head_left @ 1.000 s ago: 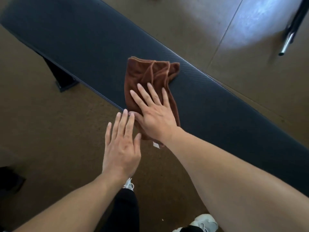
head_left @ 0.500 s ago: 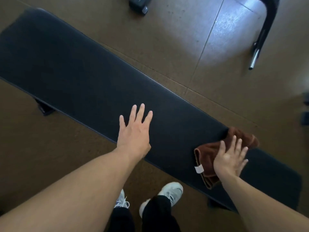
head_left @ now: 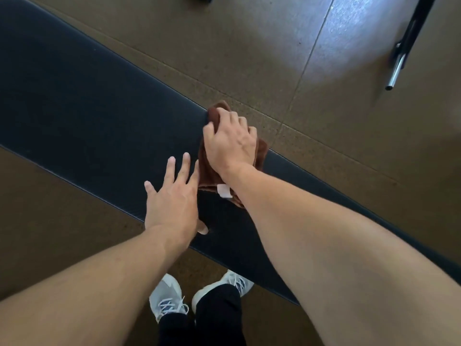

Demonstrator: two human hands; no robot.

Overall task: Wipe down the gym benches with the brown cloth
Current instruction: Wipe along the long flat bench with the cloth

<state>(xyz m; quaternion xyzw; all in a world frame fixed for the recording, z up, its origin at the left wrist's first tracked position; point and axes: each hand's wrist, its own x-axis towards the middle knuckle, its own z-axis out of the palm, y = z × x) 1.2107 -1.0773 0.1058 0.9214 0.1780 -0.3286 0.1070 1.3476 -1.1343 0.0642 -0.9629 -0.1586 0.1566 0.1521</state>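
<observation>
The right hand (head_left: 230, 141) grips a crumpled brown cloth (head_left: 208, 174) on the black padded table (head_left: 87, 108); the left hand (head_left: 172, 203) rests flat just beside it.

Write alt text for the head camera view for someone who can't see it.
A person's right hand grips a brown cloth at the far edge of a black gym bench, while the left hand rests flat on the bench beside it. White sneakers show below on the brown floor.

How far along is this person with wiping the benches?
Nothing shows as finished: the black bench pad looks the same all along, so wiped parts cannot be told from unwiped. In hand: the right hand grips the brown cloth at the pad's far edge, while the left hand rests flat on the pad beside it. Left to do: only this one bench is in view, so any others cannot be judged.
</observation>
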